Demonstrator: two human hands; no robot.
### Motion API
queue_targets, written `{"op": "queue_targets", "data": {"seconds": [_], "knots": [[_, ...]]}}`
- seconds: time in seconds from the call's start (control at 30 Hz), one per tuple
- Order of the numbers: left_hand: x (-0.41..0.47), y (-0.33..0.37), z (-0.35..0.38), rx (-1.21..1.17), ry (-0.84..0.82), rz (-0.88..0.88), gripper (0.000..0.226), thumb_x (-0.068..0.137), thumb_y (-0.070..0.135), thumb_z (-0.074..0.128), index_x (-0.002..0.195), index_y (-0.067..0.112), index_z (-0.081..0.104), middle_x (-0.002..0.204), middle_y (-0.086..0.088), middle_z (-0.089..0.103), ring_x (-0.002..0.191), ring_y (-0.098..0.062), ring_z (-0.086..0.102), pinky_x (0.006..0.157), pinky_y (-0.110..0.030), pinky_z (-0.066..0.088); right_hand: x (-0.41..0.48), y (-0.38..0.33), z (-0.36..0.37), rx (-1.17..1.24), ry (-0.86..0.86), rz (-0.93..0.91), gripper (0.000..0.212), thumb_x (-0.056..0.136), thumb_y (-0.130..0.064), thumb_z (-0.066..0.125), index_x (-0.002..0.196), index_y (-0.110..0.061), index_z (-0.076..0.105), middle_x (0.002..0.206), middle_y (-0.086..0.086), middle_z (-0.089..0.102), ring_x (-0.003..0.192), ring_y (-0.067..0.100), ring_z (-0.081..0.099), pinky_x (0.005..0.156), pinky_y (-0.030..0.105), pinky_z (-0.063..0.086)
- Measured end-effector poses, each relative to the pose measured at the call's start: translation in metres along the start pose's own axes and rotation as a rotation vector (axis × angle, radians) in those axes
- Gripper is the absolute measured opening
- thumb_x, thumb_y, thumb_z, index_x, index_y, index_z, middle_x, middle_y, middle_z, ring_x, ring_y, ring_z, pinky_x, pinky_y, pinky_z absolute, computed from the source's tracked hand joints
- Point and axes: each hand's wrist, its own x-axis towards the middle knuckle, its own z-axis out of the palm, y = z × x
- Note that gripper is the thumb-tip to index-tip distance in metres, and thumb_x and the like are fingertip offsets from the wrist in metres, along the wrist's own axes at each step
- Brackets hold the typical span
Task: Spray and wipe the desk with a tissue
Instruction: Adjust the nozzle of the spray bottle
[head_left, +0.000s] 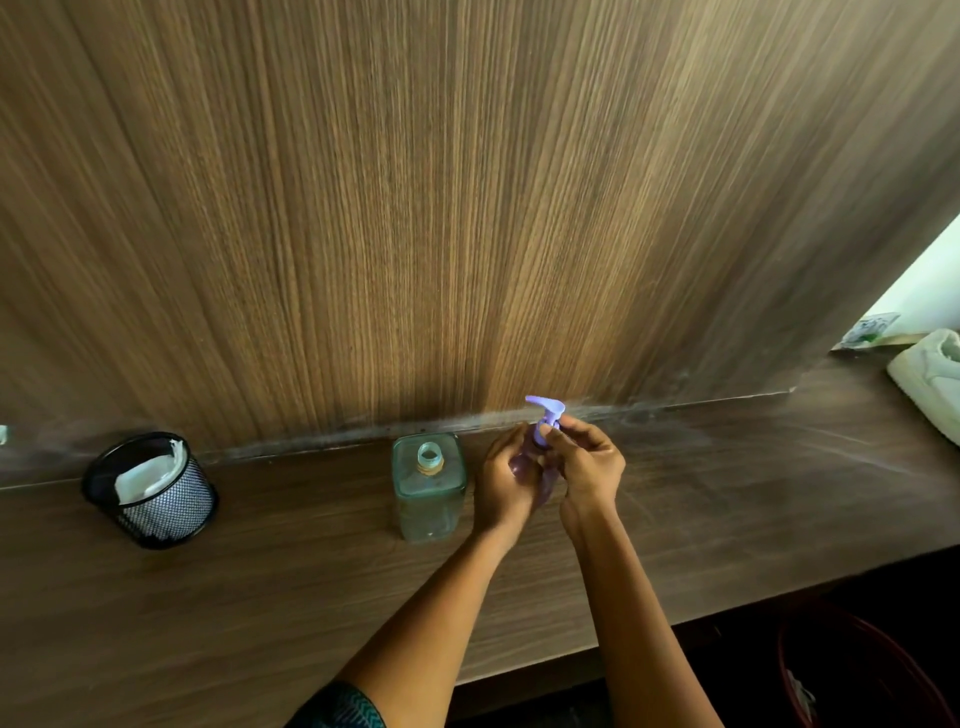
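A person's two hands hold a purple pump bottle (546, 415) just above the back edge of a dark wooden desk (260, 597), close to the wood-grain wall panel (415, 208). The left hand (506, 480) is curled round the bottle's lower body and hides most of it. The right hand (589, 462) pinches the collar under the pump head with thumb and fingertips. The spout rises clear of both hands and points left.

Just beside the left hand, a square clear glass bottle (428, 488) stands upright on the desk with its mouth uncapped. It does not appear to touch the hand. A white tissue (148, 475) sits folded inside a black mesh cup (166, 512), well apart from both hands at the far left of the desk.

A white shoe (930, 382) rests on the desk's right end, partly cut off by the frame. A red bin (857, 670) stands in shadow below the desk's front edge. A patterned sleeve (337, 709) shows on the left arm at the bottom of the view.
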Motion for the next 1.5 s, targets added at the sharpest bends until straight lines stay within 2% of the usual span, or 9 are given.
{"op": "queue_targets", "data": {"seconds": [0.2, 0.33, 0.5, 0.67, 0.8, 0.97, 1.23, 1.4, 1.5], "knots": [[0.001, 0.000, -0.002, 0.084, -0.038, -0.029, 0.036, 0.088, 0.004, 0.053, 0.121, 0.020, 0.052, 0.128, -0.016, 0.058, 0.117, -0.029, 0.056, 0.099, -0.044, 0.047, 0.001, 0.013, 0.004, -0.361, 0.032, -0.154, 0.029, 0.072, -0.006, 0.075, 0.091, -0.018, 0.056, 0.091, 0.008, 0.064, 0.076, 0.024, 0.063, 0.076, 0.044, 0.055], [0.000, 0.000, -0.001, 0.085, -0.038, -0.012, 0.037, 0.088, 0.001, 0.054, 0.125, 0.004, 0.053, 0.129, -0.012, 0.056, 0.119, -0.018, 0.053, 0.103, -0.035, 0.043, 0.000, 0.004, -0.006, -0.303, -0.162, -0.125, 0.063, 0.081, 0.000, 0.066, 0.138, -0.015, 0.042, 0.119, -0.009, 0.055, 0.096, 0.014, 0.061, 0.091, 0.035, 0.051], [0.002, 0.004, 0.000, 0.020, 0.027, -0.051, 0.036, 0.089, 0.002, 0.053, 0.082, 0.036, 0.058, 0.083, 0.021, 0.059, 0.077, 0.027, 0.053, 0.072, 0.002, 0.037, -0.005, 0.009, -0.004, -0.342, -0.163, -0.159, 0.025, 0.086, 0.005, 0.056, 0.109, -0.001, 0.065, 0.083, 0.006, 0.068, 0.077, 0.011, 0.061, 0.073, 0.026, 0.050], [0.002, -0.002, -0.001, 0.079, -0.013, 0.024, 0.031, 0.087, -0.004, 0.053, 0.117, 0.004, 0.059, 0.117, -0.014, 0.063, 0.109, -0.008, 0.057, 0.086, -0.012, 0.040, -0.002, 0.010, -0.003, -0.341, -0.079, -0.164, 0.024, 0.082, 0.005, 0.063, 0.104, -0.003, 0.068, 0.087, 0.004, 0.071, 0.086, 0.019, 0.066, 0.084, 0.038, 0.053], [0.002, -0.002, 0.002, -0.026, 0.033, -0.021, 0.026, 0.093, 0.005, 0.049, 0.092, 0.026, 0.064, 0.084, 0.017, 0.064, 0.077, 0.024, 0.057, 0.067, 0.003, 0.038, -0.002, 0.010, 0.000, -0.434, -0.015, -0.236, 0.019, 0.076, 0.001, 0.069, 0.092, -0.010, 0.072, 0.076, -0.007, 0.069, 0.077, 0.011, 0.066, 0.081, 0.035, 0.054], [0.001, -0.004, 0.000, -0.001, 0.005, 0.041, 0.025, 0.092, 0.012, 0.051, 0.114, 0.010, 0.062, 0.107, 0.004, 0.064, 0.095, 0.006, 0.059, 0.084, -0.014, 0.046, 0.003, 0.016, 0.003, -0.590, 0.001, -0.270, 0.018, 0.073, -0.013, 0.073, 0.084, -0.028, 0.070, 0.079, -0.004, 0.071, 0.089, 0.025, 0.066, 0.083, 0.044, 0.054], [0.000, 0.002, 0.001, -0.126, 0.021, -0.099, 0.023, 0.095, 0.009, 0.047, 0.081, 0.017, 0.064, 0.054, 0.022, 0.065, 0.060, 0.016, 0.059, 0.058, -0.001, 0.042, 0.001, 0.015, -0.010, -0.591, -0.096, -0.308, 0.016, 0.082, -0.005, 0.064, 0.093, -0.012, 0.072, 0.077, 0.006, 0.072, 0.071, 0.012, 0.063, 0.074, 0.041, 0.054], [0.002, -0.008, 0.000, 0.061, -0.001, -0.032, 0.022, 0.090, 0.007, 0.053, 0.109, 0.008, 0.064, 0.103, -0.007, 0.069, 0.091, -0.002, 0.060, 0.087, -0.024, 0.052, 0.005, 0.016, -0.010, -0.686, -0.043, -0.335, 0.015, 0.082, -0.012, 0.066, 0.095, -0.017, 0.073, 0.080, 0.000, 0.072, 0.078, 0.015, 0.067, 0.073, 0.039, 0.055], [0.000, -0.006, 0.001, -0.041, 0.047, -0.033, 0.027, 0.091, 0.007, 0.053, 0.083, 0.029, 0.065, 0.081, 0.011, 0.068, 0.077, 0.015, 0.060, 0.075, -0.004, 0.044, 0.008, 0.018, -0.010, -0.757, 0.004, -0.329, 0.015, 0.081, -0.020, 0.066, 0.095, -0.022, 0.072, 0.084, -0.001, 0.072, 0.083, 0.018, 0.067, 0.075, 0.042, 0.056]]}}
